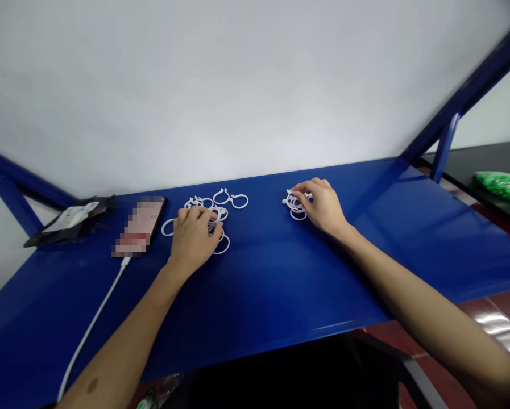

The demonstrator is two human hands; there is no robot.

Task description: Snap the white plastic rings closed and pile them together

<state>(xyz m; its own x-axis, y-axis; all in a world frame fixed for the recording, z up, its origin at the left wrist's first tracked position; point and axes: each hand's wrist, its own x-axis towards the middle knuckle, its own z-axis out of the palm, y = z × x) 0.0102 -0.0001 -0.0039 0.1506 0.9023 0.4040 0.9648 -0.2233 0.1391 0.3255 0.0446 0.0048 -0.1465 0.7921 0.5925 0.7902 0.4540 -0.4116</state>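
My left hand [195,236] rests over a loose pile of white plastic curtain rings [221,244] with small eyelets. Its fingers are curled, and a few rings show between the thumb and forefinger. Part of that pile is hidden under the hand. Farther right, my right hand [320,201] is at a smaller cluster of the same rings [298,215], thumb and fingers closed on the upper part of it. How many rings the fingertips pinch cannot be made out. Two more rings [239,201] lie behind the left pile, near the wall.
A phone [137,227] with a white charging cable [95,321] lies left of the pile. Beyond it is a black plastic package [73,218] with a white label. Blue metal braces [446,145] flank the blue table [289,295]. A green bag [504,186] sits on a dark surface at right.
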